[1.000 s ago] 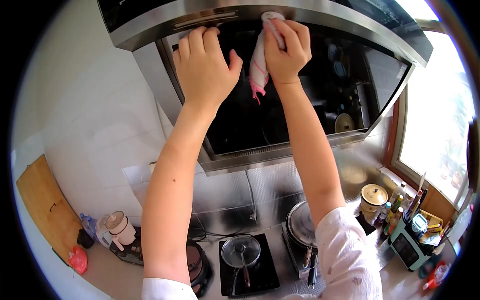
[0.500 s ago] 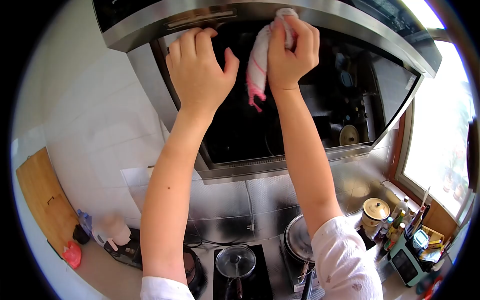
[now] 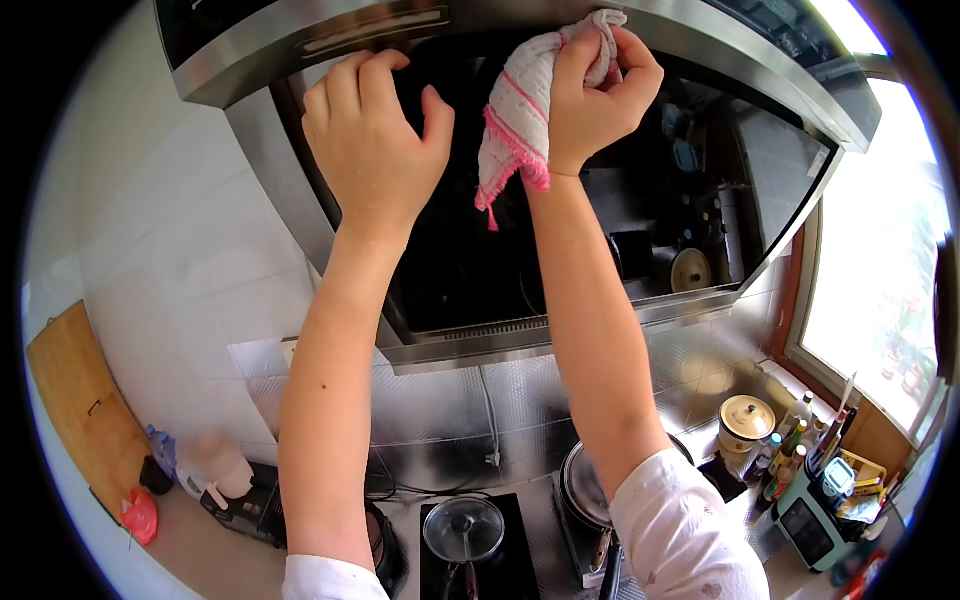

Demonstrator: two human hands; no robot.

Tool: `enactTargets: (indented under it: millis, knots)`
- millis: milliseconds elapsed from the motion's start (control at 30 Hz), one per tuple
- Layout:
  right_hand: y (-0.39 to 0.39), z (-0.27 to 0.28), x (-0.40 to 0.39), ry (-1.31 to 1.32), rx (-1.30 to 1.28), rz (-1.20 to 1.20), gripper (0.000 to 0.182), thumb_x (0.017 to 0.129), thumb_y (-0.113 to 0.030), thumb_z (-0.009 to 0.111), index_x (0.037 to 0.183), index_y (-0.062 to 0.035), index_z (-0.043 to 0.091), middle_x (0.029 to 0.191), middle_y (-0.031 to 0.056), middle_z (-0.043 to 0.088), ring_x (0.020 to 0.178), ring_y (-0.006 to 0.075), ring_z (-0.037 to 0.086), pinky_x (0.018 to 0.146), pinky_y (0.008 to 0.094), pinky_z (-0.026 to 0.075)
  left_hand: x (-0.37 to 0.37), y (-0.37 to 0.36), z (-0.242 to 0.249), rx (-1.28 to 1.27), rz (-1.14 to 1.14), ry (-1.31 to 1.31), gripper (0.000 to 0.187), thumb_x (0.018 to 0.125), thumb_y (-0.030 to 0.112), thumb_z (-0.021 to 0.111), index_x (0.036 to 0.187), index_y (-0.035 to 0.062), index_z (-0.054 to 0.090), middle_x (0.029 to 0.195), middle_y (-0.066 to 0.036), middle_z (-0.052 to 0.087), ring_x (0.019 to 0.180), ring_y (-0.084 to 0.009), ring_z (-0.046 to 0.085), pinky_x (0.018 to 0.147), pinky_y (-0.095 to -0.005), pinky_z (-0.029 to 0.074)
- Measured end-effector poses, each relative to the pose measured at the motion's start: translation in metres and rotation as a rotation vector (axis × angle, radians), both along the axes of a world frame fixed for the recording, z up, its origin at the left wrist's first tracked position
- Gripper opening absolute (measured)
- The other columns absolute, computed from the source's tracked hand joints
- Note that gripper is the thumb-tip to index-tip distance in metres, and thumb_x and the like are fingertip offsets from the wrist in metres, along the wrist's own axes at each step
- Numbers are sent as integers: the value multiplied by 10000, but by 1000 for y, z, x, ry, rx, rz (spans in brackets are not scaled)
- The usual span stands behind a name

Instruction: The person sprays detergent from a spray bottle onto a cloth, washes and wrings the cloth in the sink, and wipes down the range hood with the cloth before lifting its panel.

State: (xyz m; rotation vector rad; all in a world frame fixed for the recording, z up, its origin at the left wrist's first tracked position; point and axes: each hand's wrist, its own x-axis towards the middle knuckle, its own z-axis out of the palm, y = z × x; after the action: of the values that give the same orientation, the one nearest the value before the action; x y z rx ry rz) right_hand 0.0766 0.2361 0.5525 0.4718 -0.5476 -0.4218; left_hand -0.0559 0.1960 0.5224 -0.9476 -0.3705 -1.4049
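Observation:
My right hand [image 3: 605, 100] pinches a white cloth [image 3: 520, 110] with pink stripes and a pink fringed edge, up at the metal rim of the range hood [image 3: 640, 25]. Most of the cloth hangs to the left of that wrist, in front of the hood's glossy black panel [image 3: 460, 240]. At the left of the same panel, my left hand [image 3: 375, 140] is raised with its thumb apart and its fingers bent near the rim. It holds no cloth; whether its fingertips touch the hood cannot be made out.
Below the hood, a glass-lidded pan [image 3: 463, 530] sits on a black cooktop, with a larger lidded pan [image 3: 585, 485] to its right. A lidded beige pot [image 3: 747, 420], several bottles [image 3: 785, 470] and a small green appliance [image 3: 812, 530] stand by the window. A cutting board [image 3: 85, 390] leans at left.
My right hand has shifted slightly right along the rim, and the cloth has spread wider and hangs more openly. My left hand appears a little further left as the view shifts.

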Motion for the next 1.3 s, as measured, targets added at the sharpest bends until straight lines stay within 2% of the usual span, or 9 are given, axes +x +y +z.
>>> enactTargets:
  millis: [200, 267, 433, 533, 633, 800, 1000, 1067, 1300]
  knots:
    - [-8, -10, 3, 67, -80, -646, 177, 736, -57, 655, 875, -5, 561, 813, 38, 521, 664, 103, 496, 587, 231, 425, -2, 3, 2, 20, -24, 20, 279, 660, 192, 633, 911, 90, 566, 966, -40, 541, 914, -236, 472, 745, -347, 375]
    - [-24, -10, -5, -88, 47, -540, 132, 705, 63, 657, 804, -13, 612, 755, 123, 599, 593, 236, 578, 533, 260, 454, -2, 3, 2, 48, 0, 22, 276, 660, 192, 632, 908, 90, 567, 963, -40, 542, 913, -237, 472, 746, -352, 375]
    - [-12, -12, 1, 115, -128, -437, 173, 717, 63, 629, 878, 10, 593, 813, 132, 588, 673, 235, 575, 601, 288, 462, 4, -4, -4, -15, -24, -24, 245, 697, 155, 628, 922, 83, 566, 953, -42, 571, 915, -234, 504, 801, -337, 367]
    - [-11, 5, -8, 126, -3, 189, 206, 717, -35, 652, 882, -3, 533, 816, 50, 525, 672, 102, 480, 588, 228, 404, 1, 1, 1, 7, -14, -4, 262, 679, 171, 628, 920, 86, 567, 955, -40, 557, 909, -237, 489, 771, -345, 372]
    - [-14, -12, -6, 109, -76, -379, 195, 723, 62, 617, 909, 12, 584, 836, 137, 584, 709, 235, 573, 635, 299, 463, -1, 2, 0, 28, -9, 18, 281, 659, 183, 630, 918, 92, 568, 955, -37, 545, 894, -241, 475, 739, -352, 379]
    - [-20, -10, -9, -140, 37, -543, 153, 725, 56, 629, 858, -18, 616, 809, 116, 596, 639, 232, 587, 577, 260, 471, 1, 0, 0, 25, 5, 6, 280, 657, 176, 633, 917, 95, 568, 955, -36, 548, 888, -240, 477, 738, -349, 379]
    - [-13, -9, -5, 99, -66, -441, 169, 738, -3, 640, 885, 1, 558, 793, 104, 545, 682, 207, 524, 622, 272, 436, 4, -3, -4, -27, -17, -43, 244, 704, 154, 620, 933, 85, 573, 956, -47, 566, 921, -249, 492, 811, -340, 369]
    - [-14, -11, -12, 73, -205, -3, 156, 760, -15, 625, 893, 10, 548, 807, 77, 528, 692, 164, 501, 629, 263, 419, 4, -4, -4, -35, -17, -35, 246, 706, 155, 620, 937, 85, 574, 957, -48, 566, 921, -249, 492, 812, -339, 369]
    - [-20, -12, -14, -5, -32, -389, 198, 719, 73, 605, 903, -2, 609, 772, 128, 573, 663, 230, 552, 613, 285, 457, 1, 3, 2, 48, -14, 9, 262, 661, 171, 625, 907, 96, 571, 952, -39, 547, 882, -242, 476, 730, -343, 374]
